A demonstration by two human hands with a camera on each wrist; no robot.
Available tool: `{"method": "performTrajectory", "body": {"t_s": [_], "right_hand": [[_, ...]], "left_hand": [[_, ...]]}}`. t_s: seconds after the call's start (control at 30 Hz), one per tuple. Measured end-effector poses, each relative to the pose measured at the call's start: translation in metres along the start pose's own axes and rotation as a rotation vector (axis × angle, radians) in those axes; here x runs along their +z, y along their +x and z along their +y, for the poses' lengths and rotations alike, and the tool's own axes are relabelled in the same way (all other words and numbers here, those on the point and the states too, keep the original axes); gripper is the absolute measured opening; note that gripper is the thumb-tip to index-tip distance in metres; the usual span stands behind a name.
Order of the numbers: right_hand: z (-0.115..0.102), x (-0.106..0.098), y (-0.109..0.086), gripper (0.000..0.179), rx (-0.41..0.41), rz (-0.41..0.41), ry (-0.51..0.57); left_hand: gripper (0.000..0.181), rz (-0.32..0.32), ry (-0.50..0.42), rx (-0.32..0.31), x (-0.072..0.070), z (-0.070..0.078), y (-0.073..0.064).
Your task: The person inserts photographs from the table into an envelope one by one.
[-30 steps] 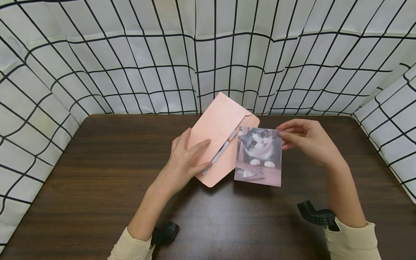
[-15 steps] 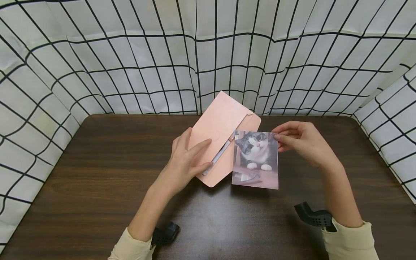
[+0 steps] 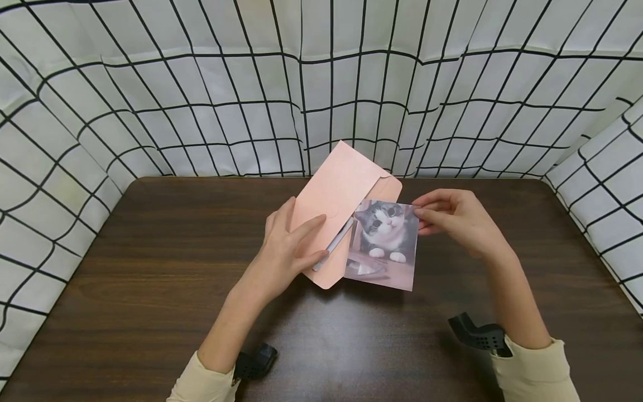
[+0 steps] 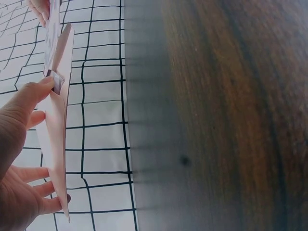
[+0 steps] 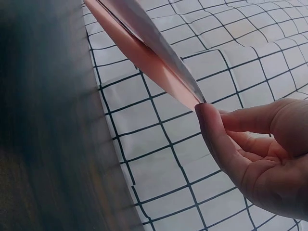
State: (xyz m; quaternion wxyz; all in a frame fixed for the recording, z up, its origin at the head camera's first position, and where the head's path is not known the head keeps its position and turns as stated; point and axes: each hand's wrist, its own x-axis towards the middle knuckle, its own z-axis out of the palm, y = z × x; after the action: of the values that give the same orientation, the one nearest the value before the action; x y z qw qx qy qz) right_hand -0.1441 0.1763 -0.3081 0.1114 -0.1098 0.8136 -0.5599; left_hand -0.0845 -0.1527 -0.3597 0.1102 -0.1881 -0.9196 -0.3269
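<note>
My left hand (image 3: 288,248) grips a pink paper envelope (image 3: 336,190), fingers spread over its face and thumb at its mouth. In the left wrist view a fingertip shows past the envelope's far edge (image 4: 58,139). A pale card or photo edge (image 3: 335,244) shows inside the mouth, close to the thumb. On the right, my right hand (image 3: 452,220) pinches a photo of a grey-and-white cat (image 3: 384,245) by its upper right corner. The photo's left edge overlaps the envelope's open flap and covers part of the mouth. In the right wrist view thumb and finger meet at the photo's corner (image 5: 199,96).
Beneath the hands is a dark wooden table (image 3: 150,279). A white curtain with a black grid (image 3: 226,84) stands behind and along both sides. Black wrist cameras are on the left wrist (image 3: 255,362) and right wrist (image 3: 479,333).
My right hand has moved left with the cat photo, which now overlaps more of the envelope and hides more of its mouth. The left hand and envelope have stayed nearly still.
</note>
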Motion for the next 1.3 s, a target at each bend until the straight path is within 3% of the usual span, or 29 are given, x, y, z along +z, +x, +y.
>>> {"method": "performTrajectory", "body": {"t_s": [0.8, 1.3], "right_hand": [[-0.003, 0.025, 0.004, 0.028, 0.056, 0.042, 0.117], [-0.006, 0.034, 0.003, 0.028, 0.087, 0.102, 0.101]], "left_hand": [[0.053, 0.012, -0.005, 0.022, 0.002, -0.001, 0.0], [0.052, 0.019, -0.002, 0.025, 0.001, 0.0, 0.0]]}}
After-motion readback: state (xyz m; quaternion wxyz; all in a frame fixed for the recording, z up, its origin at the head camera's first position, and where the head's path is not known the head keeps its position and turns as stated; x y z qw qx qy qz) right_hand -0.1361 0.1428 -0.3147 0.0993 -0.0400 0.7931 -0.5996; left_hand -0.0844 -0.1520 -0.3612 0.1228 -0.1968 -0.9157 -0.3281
